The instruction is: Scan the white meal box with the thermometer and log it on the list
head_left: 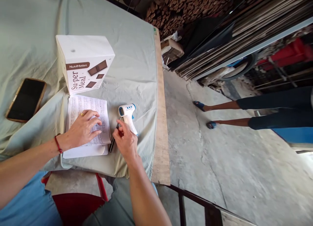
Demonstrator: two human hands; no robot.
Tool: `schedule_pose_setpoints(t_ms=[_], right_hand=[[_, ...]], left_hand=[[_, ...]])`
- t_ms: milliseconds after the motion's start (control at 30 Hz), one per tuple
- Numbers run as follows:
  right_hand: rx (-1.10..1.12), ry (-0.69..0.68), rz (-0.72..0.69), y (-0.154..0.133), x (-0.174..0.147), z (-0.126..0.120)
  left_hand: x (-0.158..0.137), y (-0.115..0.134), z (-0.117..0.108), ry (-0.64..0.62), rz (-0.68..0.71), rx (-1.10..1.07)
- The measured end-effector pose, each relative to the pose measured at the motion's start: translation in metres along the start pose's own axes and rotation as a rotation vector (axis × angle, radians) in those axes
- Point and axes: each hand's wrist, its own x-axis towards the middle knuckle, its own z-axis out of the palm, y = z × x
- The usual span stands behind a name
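While the left hand (83, 128) spread empty over papers (79, 104), the right hand (126, 140) bent by the pen (111, 146) farther right. Its grip was unclear.

Before us, desk (133, 61). On it, phone (26, 100) left of box (85, 64) and papers (88, 103). Box just beyond papers' far edge. Our left hand (86, 126) over papers; our right hand (126, 139) right of them, beside pen (111, 144). Thermometer (128, 117) right of papers, just beyond our right hand. Past desk's right edge, floor (190, 161), person (269, 100) standing there; wood pile (176, 7) beyond far right corner.
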Motion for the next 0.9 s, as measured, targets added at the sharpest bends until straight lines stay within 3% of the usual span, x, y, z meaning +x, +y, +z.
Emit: schedule_pose_setpoints(t_ms=[200,400,533,733,900], right_hand=[[0.352,-0.046,-0.035,0.008,0.001,-0.013],[0.514,0.097,0.016,0.001,-0.012,-0.004],[0.638,0.022,0.093,-0.011,-0.014,-0.001],[0.575,0.012,0.319,-0.014,-0.013,0.003],[0.589,0.022,0.33,-0.016,-0.017,0.012]], left_hand=[[-0.003,0.0,0.013,-0.081,-0.011,0.133],[-0.002,0.002,0.011,-0.114,-0.022,0.127],[0.001,0.0,0.011,-0.13,-0.014,0.119],[0.003,-0.002,0.013,-0.133,0.016,0.135],[0.002,-0.002,0.014,-0.11,0.02,0.134]])
